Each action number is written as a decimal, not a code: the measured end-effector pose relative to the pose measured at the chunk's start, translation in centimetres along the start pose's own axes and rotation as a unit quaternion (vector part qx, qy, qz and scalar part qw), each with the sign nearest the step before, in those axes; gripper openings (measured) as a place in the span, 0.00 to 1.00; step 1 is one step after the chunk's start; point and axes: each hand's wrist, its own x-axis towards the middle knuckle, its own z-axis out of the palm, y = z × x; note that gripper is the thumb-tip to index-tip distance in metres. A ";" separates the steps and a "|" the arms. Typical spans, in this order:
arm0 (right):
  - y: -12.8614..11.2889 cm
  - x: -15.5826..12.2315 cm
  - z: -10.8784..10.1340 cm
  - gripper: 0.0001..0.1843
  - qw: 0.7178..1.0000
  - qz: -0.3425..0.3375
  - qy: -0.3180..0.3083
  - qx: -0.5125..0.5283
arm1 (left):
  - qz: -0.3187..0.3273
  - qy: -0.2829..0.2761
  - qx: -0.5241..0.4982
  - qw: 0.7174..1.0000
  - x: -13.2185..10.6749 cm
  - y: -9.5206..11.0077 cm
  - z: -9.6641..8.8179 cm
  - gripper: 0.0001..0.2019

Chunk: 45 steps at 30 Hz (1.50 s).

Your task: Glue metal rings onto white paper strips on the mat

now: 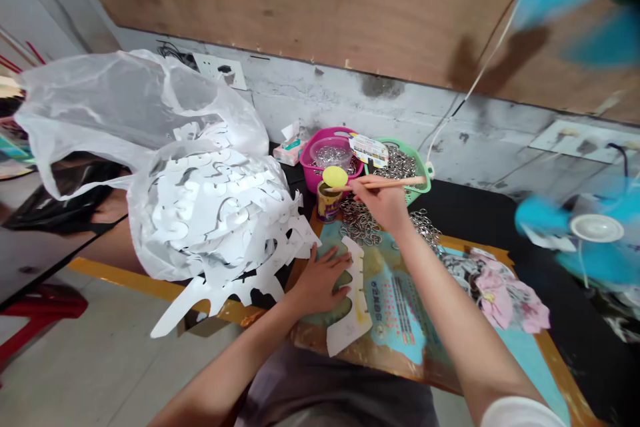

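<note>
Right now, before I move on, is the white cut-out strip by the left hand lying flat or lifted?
Flat: the notched white cut-out strip lies along the printed mat, with no end raised, right beside the left hand.

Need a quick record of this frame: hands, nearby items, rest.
left hand: flat on a printed board, fingertips at a white cut-out strip
right hand: holds a wooden stick, yellow pad at its tip, above a small can
nearby: loose metal rings, pink basket, green basket
rest: white cut-outs partly in a plastic bag, tissue box, blue fan
</note>
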 end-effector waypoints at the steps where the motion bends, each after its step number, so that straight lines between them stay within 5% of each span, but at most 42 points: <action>1: 0.1 -0.2 -0.4 0.15 0.998 0.033 0.039 0.034 | 0.000 -0.001 -0.002 1.000 0.0 0.0 0.0 0.26; 6: 1.5 -1.5 -2.8 0.16 0.956 0.151 0.172 0.181 | -0.004 -0.003 -0.011 1.000 0.1 0.0 0.0 0.27; 13: 4.0 -5.4 -4.9 0.16 0.872 0.314 0.188 0.325 | -0.007 -0.009 -0.018 1.000 0.1 0.1 -0.1 0.27; 17: 3.9 -8.3 -7.1 0.15 0.800 0.319 0.167 0.480 | -0.009 -0.007 -0.022 1.000 0.0 0.1 -0.2 0.27; 21: 2.6 -10.7 -10.5 0.10 0.751 0.237 0.186 0.588 | -0.006 -0.005 -0.019 1.000 0.0 0.2 -0.2 0.26; 24: 2.1 -12.3 -12.2 0.09 0.769 0.198 0.233 0.561 | -0.005 -0.004 -0.011 1.000 0.0 0.2 -0.2 0.26; 28: 3.3 -14.7 -12.1 0.13 0.850 0.237 0.275 0.383 | -0.003 -0.006 -0.001 1.000 0.0 0.2 -0.2 0.27; 33: 5.2 -17.8 -9.9 0.10 0.918 0.278 0.194 0.207 | 0.000 -0.001 -0.001 1.000 0.0 0.1 -0.1 0.26; 40: 5.5 -18.3 -9.0 0.12 0.949 0.281 0.076 0.121 | 0.006 0.002 -0.002 1.000 0.1 0.1 -0.2 0.24; 45: 5.5 -17.7 -9.2 0.10 0.950 0.272 0.092 0.121 | 0.007 0.003 0.000 1.000 0.1 0.1 -0.2 0.24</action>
